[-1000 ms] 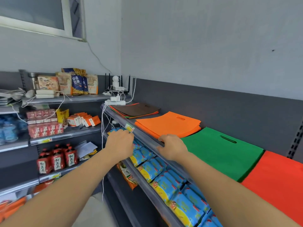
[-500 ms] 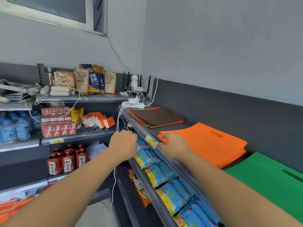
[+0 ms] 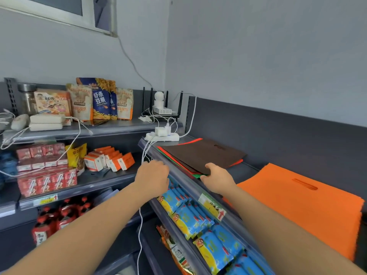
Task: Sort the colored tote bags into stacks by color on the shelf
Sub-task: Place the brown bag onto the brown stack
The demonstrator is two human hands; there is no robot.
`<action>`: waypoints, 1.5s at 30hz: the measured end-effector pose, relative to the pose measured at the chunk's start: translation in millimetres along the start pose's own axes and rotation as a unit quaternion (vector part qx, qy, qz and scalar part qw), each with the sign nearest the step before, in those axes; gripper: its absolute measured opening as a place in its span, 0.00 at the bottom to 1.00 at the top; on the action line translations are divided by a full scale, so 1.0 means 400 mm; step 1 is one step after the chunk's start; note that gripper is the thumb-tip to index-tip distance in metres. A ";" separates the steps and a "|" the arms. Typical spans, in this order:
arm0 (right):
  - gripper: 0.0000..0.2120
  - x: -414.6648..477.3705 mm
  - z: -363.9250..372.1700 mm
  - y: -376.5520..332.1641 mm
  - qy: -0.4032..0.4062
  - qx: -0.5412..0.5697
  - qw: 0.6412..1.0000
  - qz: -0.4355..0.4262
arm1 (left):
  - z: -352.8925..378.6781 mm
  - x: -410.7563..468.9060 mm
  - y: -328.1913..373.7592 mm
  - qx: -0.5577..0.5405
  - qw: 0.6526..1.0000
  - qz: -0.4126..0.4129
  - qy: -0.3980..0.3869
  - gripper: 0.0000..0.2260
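Mixed pile of tote bags [image 3: 200, 155] lies at far left end of top shelf [image 3: 246, 168], brown bag on top w/ red, orange & green edges poking out underneath. Still unsorted, so prob. the source pile. Just beside it to the right, well clear of it: orange stack [image 3: 309, 201], neat, one colour only, looks done.

Right hand [image 3: 217, 178] sits at pile's near corner, thumb on the brown top sheet, fingers curled loosely under the edge; seems to be pinching a layer but can't tell how many.

Left hand [image 3: 153, 175] rests knuckles-up on shelf's front rail [image 3: 184, 180], fingers bent over it, holding nothing else, likely bracing.

Power strip [image 3: 162, 137] w/ white cables sits right behind pile; snag risk if bags get dragged back.

Blue snack packs [image 3: 190, 217] fill the shelf below.
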State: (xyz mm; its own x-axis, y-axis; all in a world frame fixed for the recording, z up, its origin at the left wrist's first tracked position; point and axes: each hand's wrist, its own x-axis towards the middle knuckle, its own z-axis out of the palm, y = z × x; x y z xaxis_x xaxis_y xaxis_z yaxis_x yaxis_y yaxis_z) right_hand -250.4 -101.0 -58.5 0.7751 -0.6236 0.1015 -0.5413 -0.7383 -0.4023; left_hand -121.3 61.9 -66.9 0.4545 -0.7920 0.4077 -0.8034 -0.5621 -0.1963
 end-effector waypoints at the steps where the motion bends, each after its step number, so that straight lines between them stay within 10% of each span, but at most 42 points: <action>1: 0.27 0.023 0.006 -0.001 -0.006 0.002 1.000 0.008 | 0.018 0.024 -0.011 -0.003 1.000 0.002 -0.001 0.09; 10: 0.39 0.227 0.051 -0.042 -0.040 -0.007 0.999 -0.006 | 0.132 0.221 -0.083 -0.041 0.999 0.020 0.015 0.11; 19: 0.29 0.348 0.044 -0.031 -0.116 -0.008 0.993 0.001 | 0.232 0.370 -0.135 -0.094 0.995 0.036 -0.016 0.17; 24: 0.10 0.365 0.036 -0.025 -0.030 0.010 0.998 0.047 | 0.279 0.432 -0.157 -0.131 0.989 0.063 -0.022 0.16; 29: 0.12 0.328 0.029 -0.028 0.108 -0.012 0.984 0.142 | 0.296 0.492 -0.172 -0.180 0.983 0.033 0.008 0.27; 34: 0.12 0.262 0.023 -0.019 0.202 -0.050 0.945 0.251 | 0.291 0.538 -0.183 -0.446 0.883 -0.046 -0.140 0.47; 37: 0.15 0.229 0.031 -0.016 0.190 0.092 0.922 0.326 | 0.280 0.554 -0.167 -0.577 0.790 -0.100 -0.182 0.29; 42: 0.34 0.206 0.039 -0.023 0.242 0.369 0.806 0.395 | 0.272 0.564 -0.149 -0.579 0.776 -0.138 -0.208 0.13; 45: 0.25 0.211 0.033 -0.033 0.264 0.378 0.784 0.415 | 0.253 0.552 -0.128 -0.623 0.726 -0.130 -0.260 0.05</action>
State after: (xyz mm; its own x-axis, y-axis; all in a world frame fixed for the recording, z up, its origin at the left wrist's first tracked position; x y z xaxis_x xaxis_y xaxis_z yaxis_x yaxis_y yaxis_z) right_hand -173.5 -140.6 -56.6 -0.0924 -0.9757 -0.1986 -0.2851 0.2171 -0.9336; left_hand 59.1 -108.2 -57.3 0.4763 -0.8631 -0.1678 -0.2422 -0.3123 0.9186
